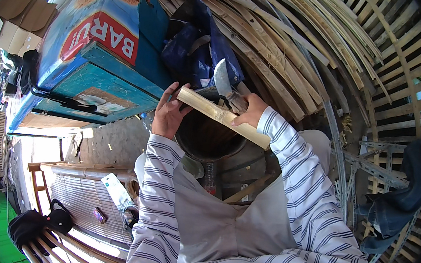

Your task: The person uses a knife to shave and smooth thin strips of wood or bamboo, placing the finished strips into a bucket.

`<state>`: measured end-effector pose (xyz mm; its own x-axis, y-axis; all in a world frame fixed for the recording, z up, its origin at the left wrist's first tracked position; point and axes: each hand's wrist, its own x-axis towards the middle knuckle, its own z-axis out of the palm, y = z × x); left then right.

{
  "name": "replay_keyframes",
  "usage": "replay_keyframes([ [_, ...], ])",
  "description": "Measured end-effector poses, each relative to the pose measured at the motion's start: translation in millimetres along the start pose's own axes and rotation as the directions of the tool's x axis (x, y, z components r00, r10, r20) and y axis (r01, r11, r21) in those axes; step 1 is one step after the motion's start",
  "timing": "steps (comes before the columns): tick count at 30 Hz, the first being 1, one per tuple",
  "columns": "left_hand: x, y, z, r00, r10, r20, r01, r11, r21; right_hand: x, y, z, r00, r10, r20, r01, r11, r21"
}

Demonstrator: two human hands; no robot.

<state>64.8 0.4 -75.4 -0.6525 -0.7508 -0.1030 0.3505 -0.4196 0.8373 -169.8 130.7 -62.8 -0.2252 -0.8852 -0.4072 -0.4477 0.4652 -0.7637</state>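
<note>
My left hand (169,116) is at the left end of a pale split bamboo piece (213,112), its fingers curled behind the end and the thumb by the lower edge. My right hand (250,113) grips a knife (222,79) with a broad curved blade, which points up and away from me. The right thumb also presses on the bamboo piece, which slants down to the right. Below both hands, between my knees, stands a dark round bucket (209,139). The knife's handle is mostly hidden in my fingers.
A large blue box (115,75) with printed sides stands at the left. Behind the bucket lies a dark blue bag (194,50). Long bamboo strips (278,50) are piled at the far right. Dark cloth hangs (397,191) on a metal frame (352,175); a slatted bench (88,203) is at the left.
</note>
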Motion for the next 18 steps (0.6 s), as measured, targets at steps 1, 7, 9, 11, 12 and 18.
replay_keyframes([
  [1,1.4,-2.5,0.5,1.0,0.005,0.001,-0.005,1.0,0.002,1.6,2.7,2.6,0.999,-0.006,0.032,0.007,0.999,-0.037],
  [7,14.5,-12.8,7.1,0.998,-0.045,-0.05,0.013,0.853,-0.522,17.2,13.1,27.4,0.993,-0.096,0.063,0.099,0.994,-0.036],
  [9,15.0,-10.3,9.1,0.995,-0.021,-0.102,-0.03,0.879,-0.476,18.5,11.0,29.9,0.997,-0.077,0.002,0.077,0.995,-0.059],
  [11,16.8,-5.2,22.0,0.98,0.034,-0.196,-0.108,0.918,-0.381,21.7,16.1,34.3,0.974,-0.097,-0.205,0.088,0.995,-0.052],
  [12,16.1,2.6,34.9,0.953,0.087,-0.29,-0.184,0.927,-0.327,22.9,8.3,25.5,0.968,0.0,-0.252,-0.01,0.999,-0.038],
  [18,26.9,18.8,69.1,0.82,0.438,-0.367,-0.457,0.888,0.039,14.8,10.2,-10.3,0.893,0.191,-0.407,0.017,0.89,0.455],
])
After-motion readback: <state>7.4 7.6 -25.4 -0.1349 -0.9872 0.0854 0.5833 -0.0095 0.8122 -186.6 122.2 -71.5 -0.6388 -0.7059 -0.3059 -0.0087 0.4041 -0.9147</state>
